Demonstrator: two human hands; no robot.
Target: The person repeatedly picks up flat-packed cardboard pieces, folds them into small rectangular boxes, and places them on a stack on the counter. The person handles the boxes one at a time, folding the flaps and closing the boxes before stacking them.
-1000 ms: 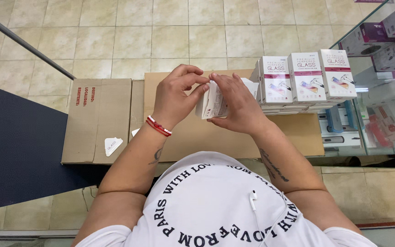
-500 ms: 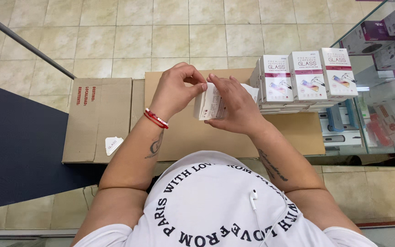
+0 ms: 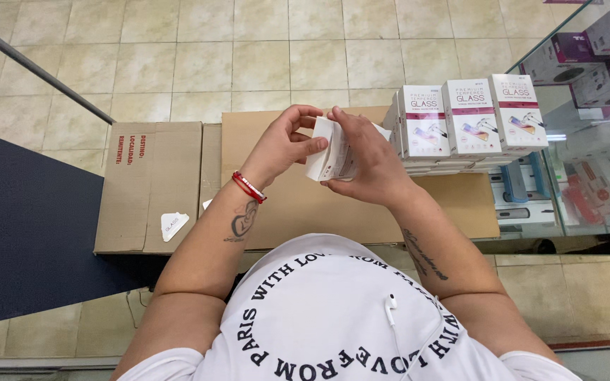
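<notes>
Holding: both hands grip one small white box (image 3: 327,150) above the cardboard carton (image 3: 298,204).
Left hand (image 3: 284,144): fingers curled on the box's left end, thumb across its face.
Right hand (image 3: 368,162): wrapped around the right side, pinching the top.
Done: three boxes (image 3: 471,116) stand in a row on stacks at the right.
Left: the held box is not yet set down.

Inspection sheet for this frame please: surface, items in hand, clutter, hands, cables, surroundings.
Surface: flat cardboard box used as worktop.
Items in hand: small white box, held above the worktop.
Clutter: rows of white boxes at right; second cardboard box at left, small white tag on it.
Hands: left hand and right hand both grip the small white box.
Cables: white earphone on shirt.
Surroundings: tiled floor, glass display case, dark mat.
</notes>
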